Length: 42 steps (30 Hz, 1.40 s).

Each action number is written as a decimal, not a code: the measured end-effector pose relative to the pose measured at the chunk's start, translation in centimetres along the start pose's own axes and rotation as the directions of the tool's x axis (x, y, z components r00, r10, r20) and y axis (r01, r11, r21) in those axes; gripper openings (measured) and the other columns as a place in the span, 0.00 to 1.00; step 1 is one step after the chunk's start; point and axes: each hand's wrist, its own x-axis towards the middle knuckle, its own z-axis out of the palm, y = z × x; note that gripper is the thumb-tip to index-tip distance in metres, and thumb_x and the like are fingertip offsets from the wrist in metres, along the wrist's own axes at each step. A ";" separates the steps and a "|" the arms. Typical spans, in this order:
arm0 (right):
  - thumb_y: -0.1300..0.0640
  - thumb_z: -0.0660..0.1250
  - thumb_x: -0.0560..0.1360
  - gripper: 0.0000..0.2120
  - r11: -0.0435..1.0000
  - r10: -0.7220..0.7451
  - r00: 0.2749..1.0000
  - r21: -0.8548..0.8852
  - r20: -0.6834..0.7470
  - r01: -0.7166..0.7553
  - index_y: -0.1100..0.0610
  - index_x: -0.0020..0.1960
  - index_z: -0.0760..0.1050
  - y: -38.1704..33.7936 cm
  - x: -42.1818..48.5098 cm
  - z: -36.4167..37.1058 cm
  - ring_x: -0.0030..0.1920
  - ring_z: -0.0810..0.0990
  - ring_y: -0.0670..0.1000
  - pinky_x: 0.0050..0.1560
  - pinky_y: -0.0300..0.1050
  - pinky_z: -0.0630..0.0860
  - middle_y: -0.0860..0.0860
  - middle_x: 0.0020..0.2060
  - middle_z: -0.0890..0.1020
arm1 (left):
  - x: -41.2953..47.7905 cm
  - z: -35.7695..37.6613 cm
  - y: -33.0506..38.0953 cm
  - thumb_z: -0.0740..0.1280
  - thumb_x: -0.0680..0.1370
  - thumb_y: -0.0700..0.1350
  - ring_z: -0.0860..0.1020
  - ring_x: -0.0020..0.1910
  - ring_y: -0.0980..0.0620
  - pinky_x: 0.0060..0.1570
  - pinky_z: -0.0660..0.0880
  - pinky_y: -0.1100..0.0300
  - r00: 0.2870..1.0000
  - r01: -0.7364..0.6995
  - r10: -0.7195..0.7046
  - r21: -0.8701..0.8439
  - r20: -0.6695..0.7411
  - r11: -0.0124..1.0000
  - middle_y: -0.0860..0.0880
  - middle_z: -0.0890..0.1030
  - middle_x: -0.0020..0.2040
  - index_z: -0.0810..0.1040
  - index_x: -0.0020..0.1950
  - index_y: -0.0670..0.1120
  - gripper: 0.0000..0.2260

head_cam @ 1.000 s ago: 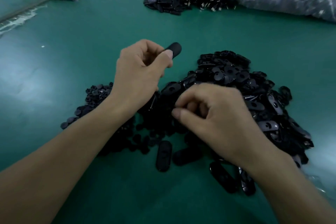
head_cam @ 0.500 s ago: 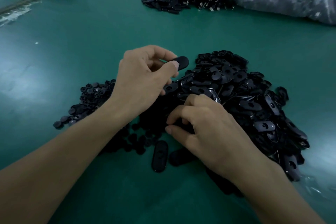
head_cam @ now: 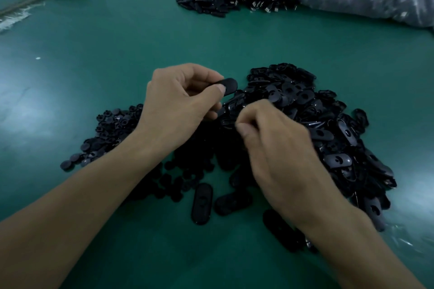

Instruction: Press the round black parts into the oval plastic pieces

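Step in hand (judged): pairing a round part with an oval, press not yet made.

- Left hand (head_cam: 178, 103): thumb and forefinger pinch one oval piece (head_cam: 229, 85). Its far end juts out past the fingers (head_cam: 217, 91), clear of the heaps.
- Right hand (head_cam: 277, 148): just below the left fingertips, fingers curled in tight, thumb tip against forefinger.
- Heap of oval pieces (head_cam: 317, 124): beyond and right of the right fingers.
- Round black parts (head_cam: 110, 129): left of the left wrist, on the green bench (head_cam: 117, 42).

Next move calls for seating a round part square over the oval's hole, then firm thumb pressure.

Hard to make out:
- Whether the right fingers pinch a round part: cannot tell, the tips are turned away.
- The held oval's hole is not visible.
- Stock beneath both hands is lost in shadow.
- Loose ovals (head_cam: 202, 203) below the right wrist: fitted or not, unclear.
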 end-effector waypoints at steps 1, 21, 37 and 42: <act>0.56 0.58 0.83 0.06 0.997 0.043 0.998 0.066 -0.039 -0.040 0.48 0.47 0.67 0.5 0.0 -0.3 0.40 0.77 0.47 0.35 0.49 0.76 0.42 0.41 0.77 | 0.0 0.0 0.0 0.73 0.75 0.38 0.83 0.31 0.54 0.34 0.79 0.63 1.000 0.012 -0.012 -0.003 0.009 1.000 0.51 0.84 0.33 0.83 0.42 0.50 0.06; 0.63 0.72 0.77 0.07 0.871 0.262 0.933 0.476 -0.247 -0.119 0.51 0.48 0.81 3.3 0.0 -2.0 0.40 0.86 0.46 0.40 0.35 0.80 0.46 0.39 0.86 | -1.6 0.8 1.1 0.73 0.74 0.31 0.86 0.37 0.50 0.38 0.81 0.63 0.972 0.055 -0.030 -0.099 0.233 0.994 0.48 0.86 0.38 0.84 0.48 0.46 0.10; 0.63 0.74 0.74 0.07 0.741 0.304 0.946 0.653 -0.116 -0.158 0.52 0.46 0.83 2.6 0.0 -2.2 0.35 0.84 0.46 0.36 0.34 0.77 0.50 0.36 0.86 | -2.4 1.2 1.4 0.73 0.74 0.31 0.85 0.37 0.50 0.40 0.82 0.61 0.957 0.020 0.003 -0.075 0.291 0.997 0.48 0.87 0.39 0.85 0.50 0.46 0.11; 0.62 0.74 0.75 0.07 0.733 0.322 0.942 0.655 -0.099 -0.182 0.51 0.48 0.80 2.5 0.0 -2.2 0.36 0.84 0.45 0.36 0.33 0.77 0.48 0.38 0.86 | -2.4 1.2 1.7 0.75 0.72 0.32 0.84 0.35 0.53 0.37 0.80 0.63 0.952 0.034 0.009 -0.136 0.305 0.990 0.47 0.86 0.38 0.84 0.50 0.45 0.11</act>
